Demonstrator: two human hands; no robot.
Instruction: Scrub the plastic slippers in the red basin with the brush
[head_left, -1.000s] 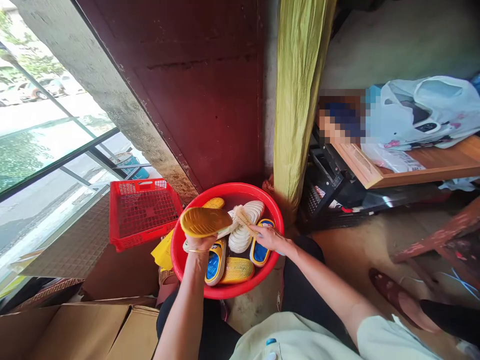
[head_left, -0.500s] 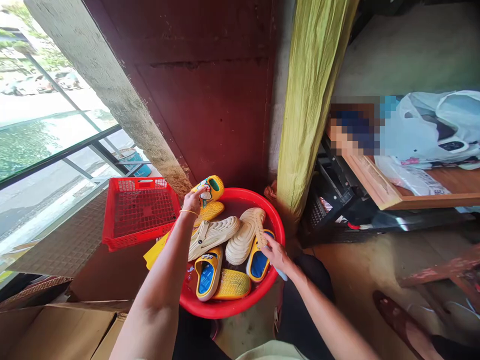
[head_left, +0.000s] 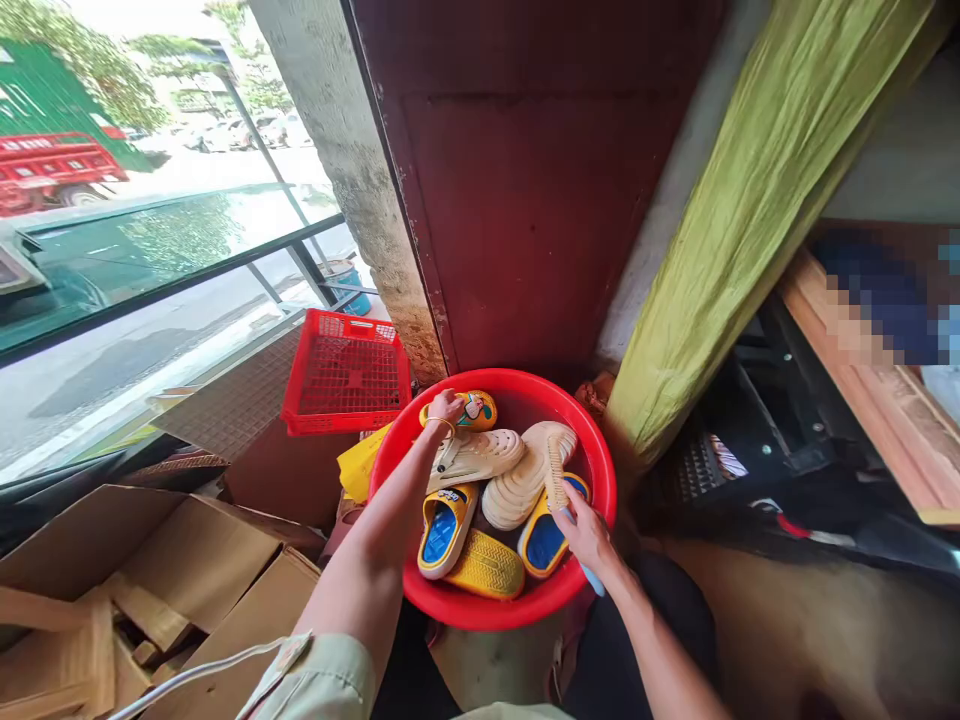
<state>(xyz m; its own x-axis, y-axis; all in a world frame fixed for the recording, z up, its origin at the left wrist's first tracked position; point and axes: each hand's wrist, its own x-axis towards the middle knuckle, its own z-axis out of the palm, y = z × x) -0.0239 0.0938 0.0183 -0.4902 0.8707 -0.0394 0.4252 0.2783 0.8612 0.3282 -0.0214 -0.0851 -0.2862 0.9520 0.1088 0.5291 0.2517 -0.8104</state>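
Now the left hand [head_left: 448, 406] is down at the far left of the tub [head_left: 501, 616], whereas half a second ago it held a yellow slipper up over that rim. What I take to be the same patterned slipper [head_left: 477, 410] lies low inside the tub, just beyond the cream clog [head_left: 486, 455], with the hand at its left end. From my distant seat I cannot tell whether those fingers pinch it or merely rest against it. I judge that the slipper is being set down among the others, and that the scrubbing is paused.

Meanwhile, the right hand [head_left: 586, 535] stays closed around the brush [head_left: 556, 470], bristle end over the upturned cream shoe [head_left: 514, 492], its pale blue handle end poking out below the palm.

As for containers, I see the tub holding shoes in what looks like water: besides those three, two blue-lined slippers, one at the left [head_left: 445, 530] and one at the right [head_left: 546, 541], and a yellow slipper [head_left: 487, 566] sole-up between them. Beyond its left rim stands a red crate [head_left: 349, 372]. Nearer me, an open cardboard box [head_left: 217, 540] holds what look like wooden strips [head_left: 100, 650].
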